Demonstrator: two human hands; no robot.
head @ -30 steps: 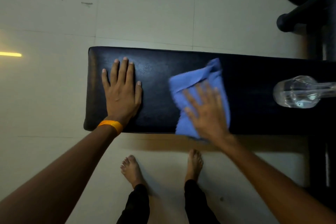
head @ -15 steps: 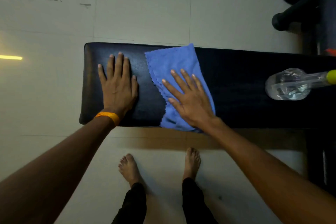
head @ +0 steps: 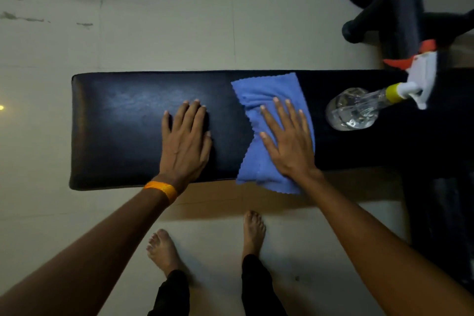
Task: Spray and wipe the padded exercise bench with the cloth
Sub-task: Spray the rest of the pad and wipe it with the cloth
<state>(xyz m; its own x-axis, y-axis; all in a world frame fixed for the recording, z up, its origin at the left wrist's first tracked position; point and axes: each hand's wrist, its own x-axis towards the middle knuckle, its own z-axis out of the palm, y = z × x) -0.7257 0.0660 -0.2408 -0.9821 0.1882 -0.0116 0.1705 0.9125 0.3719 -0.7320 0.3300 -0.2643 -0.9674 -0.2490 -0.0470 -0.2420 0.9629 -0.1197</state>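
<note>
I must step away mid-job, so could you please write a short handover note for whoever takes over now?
Left hand: open, flat on the bench, holding nothing.
Right hand: open, pressing the cloth flat on the bench.
Cloth: mid-bench, near edge hanging over the front.
Bottle: on the bench right of the cloth, apart from it, in no hand.
Done: the left part shows a smeared sheen, likely wiped.
Left: probably the right part, including under the bottle.
</note>
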